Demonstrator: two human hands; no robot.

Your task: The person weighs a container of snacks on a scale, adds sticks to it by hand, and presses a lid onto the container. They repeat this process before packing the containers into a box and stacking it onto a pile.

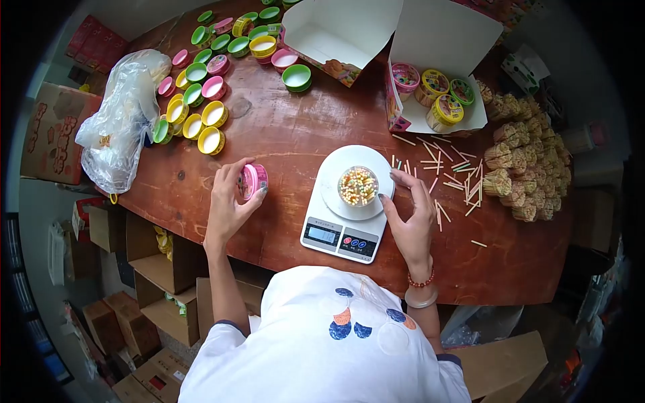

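My left hand [230, 201] grips a round pink lid [253, 181] by its edges, thumb and fingers on opposite sides, tilted above the table. On a white kitchen scale [312, 207] stands a clear round tub [357, 186] full of upright sticks with pale and coloured tips. My right hand [411, 215] is just right of that tub, its thumb and forefinger apart, with the thumb tip right at the tub's side. The scale's display [320, 233] is lit, its digits too small to read.
Loose thin sticks [440, 158] lie scattered right of the scale, beside banded stick bundles [521, 158]. An open carton [437, 40] holds several filled tubs. Green, yellow and pink lids [213, 113] cover the back left, near a plastic bag [124, 121]. Another open box [342, 33] stands behind.
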